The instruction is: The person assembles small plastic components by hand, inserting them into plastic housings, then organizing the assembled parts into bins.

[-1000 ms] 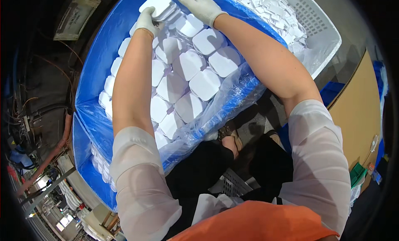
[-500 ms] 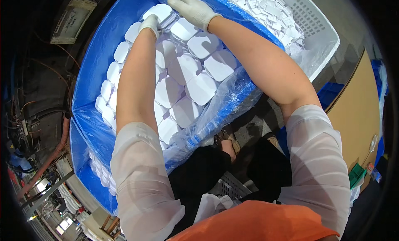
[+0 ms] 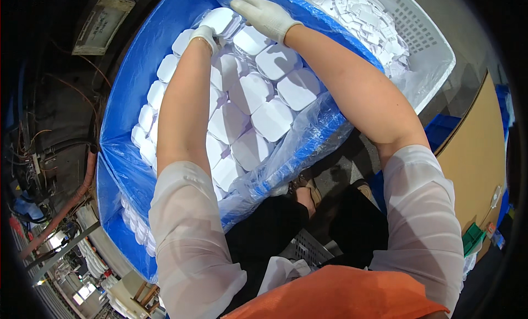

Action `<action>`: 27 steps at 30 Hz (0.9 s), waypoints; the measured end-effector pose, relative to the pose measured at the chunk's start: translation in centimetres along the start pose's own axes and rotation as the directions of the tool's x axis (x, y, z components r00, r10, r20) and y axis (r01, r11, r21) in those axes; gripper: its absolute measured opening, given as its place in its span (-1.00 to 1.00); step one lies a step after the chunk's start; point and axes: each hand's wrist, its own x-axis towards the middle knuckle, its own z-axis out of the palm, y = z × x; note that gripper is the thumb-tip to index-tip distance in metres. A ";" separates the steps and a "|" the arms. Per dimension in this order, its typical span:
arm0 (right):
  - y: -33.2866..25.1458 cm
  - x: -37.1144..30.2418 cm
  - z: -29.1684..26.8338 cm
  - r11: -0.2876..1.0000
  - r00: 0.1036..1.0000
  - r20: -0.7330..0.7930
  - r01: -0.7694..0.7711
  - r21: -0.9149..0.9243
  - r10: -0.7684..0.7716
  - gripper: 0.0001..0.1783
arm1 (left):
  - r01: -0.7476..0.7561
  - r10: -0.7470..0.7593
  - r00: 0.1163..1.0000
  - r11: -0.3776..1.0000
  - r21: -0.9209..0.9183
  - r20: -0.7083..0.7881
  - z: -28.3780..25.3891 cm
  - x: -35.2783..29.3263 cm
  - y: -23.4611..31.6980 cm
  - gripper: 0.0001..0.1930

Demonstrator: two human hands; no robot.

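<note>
Two gloved hands, left hand (image 3: 204, 35) and right hand (image 3: 264, 15), fingers curled around one white lid stack (image 3: 220, 20).

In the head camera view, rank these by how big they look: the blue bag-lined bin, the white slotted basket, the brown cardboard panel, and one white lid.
1. blue bag-lined bin
2. white slotted basket
3. brown cardboard panel, unsure against the basket: both partly hidden
4. white lid

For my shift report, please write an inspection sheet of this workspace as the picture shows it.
Surface: blue-lined box, clear plastic liner draped over its near edge.
Job's things: white lids in packed rows inside the box.
Clutter: white basket of loose white pieces beside it.
Grips: left hand and right hand, both gloved, pressing on the far lids.
Cables: hoses and wires at left.
Surroundings: cardboard sheet at right.
</note>
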 end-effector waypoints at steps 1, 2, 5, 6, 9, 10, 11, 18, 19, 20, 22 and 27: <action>0.4 0.1 -0.2 1.000 1.000 -0.015 0.015 -0.013 -0.015 -0.25 | 0.016 -0.015 1.000 1.000 -0.021 0.011 -0.6 0.3 -0.3 -0.79; 0.9 0.0 -0.4 1.000 1.000 -0.018 0.010 -0.017 -0.010 -0.25 | 0.033 -0.032 0.999 0.999 -0.041 0.023 -0.8 0.8 -0.3 -0.80; -1.4 0.0 0.3 0.998 1.000 0.012 0.008 0.070 -0.009 -0.26 | 0.035 -0.034 0.999 0.994 -0.101 0.011 -4.5 3.1 4.5 -0.83; -1.3 0.1 0.0 1.000 1.000 -0.001 0.019 0.007 -0.019 -0.27 | 0.051 -0.049 0.999 0.991 -0.124 0.023 -4.2 3.7 4.2 -0.84; -0.9 -0.5 -0.1 0.993 0.998 -0.017 0.058 -0.100 -0.060 -0.29 | -0.047 0.048 0.999 0.997 -0.069 0.009 -4.3 5.4 4.4 -0.82; -0.7 -0.8 -0.1 0.986 0.996 -0.019 0.088 -0.140 -0.091 -0.31 | -0.105 0.109 0.993 0.990 0.096 -0.040 -4.1 6.2 3.8 -0.83; -0.3 -1.2 -0.1 0.987 0.996 0.012 0.085 -0.139 -0.085 -0.32 | -0.150 0.175 0.982 0.954 0.259 -0.075 -3.8 7.1 2.9 -0.84; -6.0 -1.9 0.8 0.969 0.977 0.046 0.211 -0.129 -0.207 -0.33 | -0.379 0.594 0.791 0.288 0.879 0.147 -11.8 13.7 8.8 -0.86; -5.3 -1.9 0.7 0.969 0.980 0.048 0.198 -0.147 -0.192 -0.33 | -0.397 0.581 0.798 0.309 0.864 0.159 -10.5 13.4 7.3 -0.86; -5.0 -1.9 0.9 0.967 0.978 0.028 0.207 -0.149 -0.205 -0.33 | -0.399 0.576 0.801 0.316 0.861 0.161 -9.6 12.6 6.6 -0.86; -0.8 -2.2 0.3 0.960 0.989 0.022 0.145 -0.238 -0.144 -0.33 | -0.228 0.292 0.956 0.734 0.639 0.005 -2.7 9.0 0.0 -0.88; -2.0 -2.0 0.0 0.962 0.979 0.014 0.203 -0.182 -0.204 -0.35 | -0.121 0.199 0.970 0.892 0.434 -0.137 -1.6 4.8 1.2 -0.84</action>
